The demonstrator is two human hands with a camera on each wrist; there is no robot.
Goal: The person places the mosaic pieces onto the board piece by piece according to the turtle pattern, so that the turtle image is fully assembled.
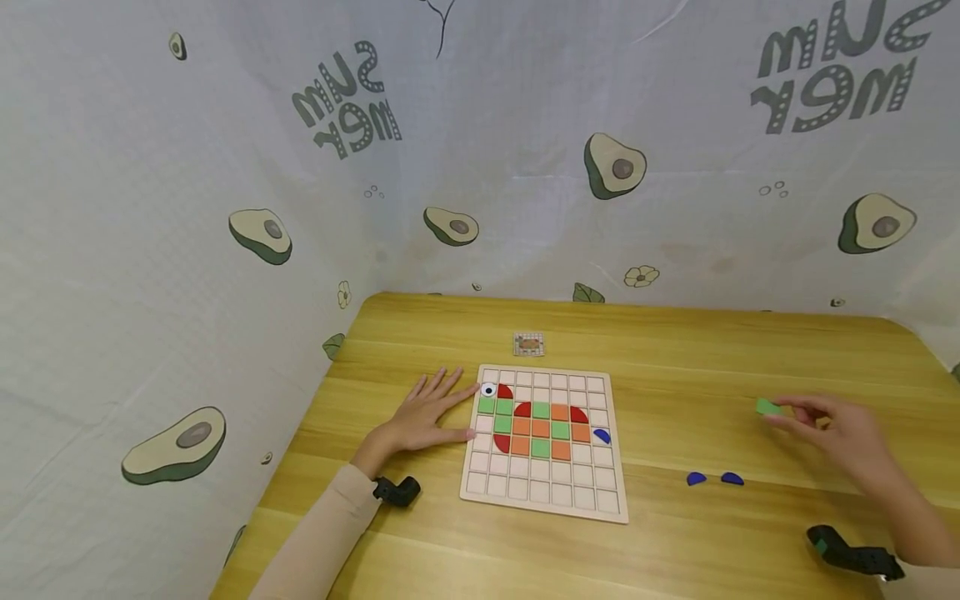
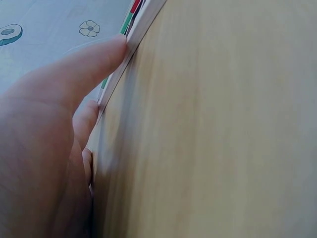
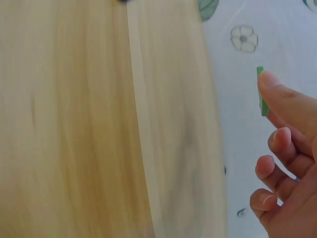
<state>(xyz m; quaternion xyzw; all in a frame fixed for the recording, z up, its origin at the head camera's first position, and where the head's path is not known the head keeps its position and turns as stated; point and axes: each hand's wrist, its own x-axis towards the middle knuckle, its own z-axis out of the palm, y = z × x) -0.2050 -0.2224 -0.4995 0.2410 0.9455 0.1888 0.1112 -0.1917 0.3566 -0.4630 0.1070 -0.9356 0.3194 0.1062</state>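
Note:
A wooden grid board (image 1: 540, 493) lies on the table, bearing green and orange squares, red quarter-round pieces, a round eye piece (image 1: 488, 390) and a blue half-round piece (image 1: 602, 436) at its right side. Spread flat on the table, my left hand (image 1: 420, 421) touches the board's left edge with its thumb and index finger. My right hand (image 1: 843, 437) pinches a green square tile (image 1: 767, 407) between thumb and index finger, well to the right of the board. In the right wrist view the green tile (image 3: 264, 106) is seen edge-on, the other fingers curled below it.
Two blue half-round pieces (image 1: 696, 478) lie on the table between the board and my right hand. Behind the board is a small picture card (image 1: 528, 344). A white curtain (image 1: 525, 217) printed with avocados hangs along the table's back and left edges.

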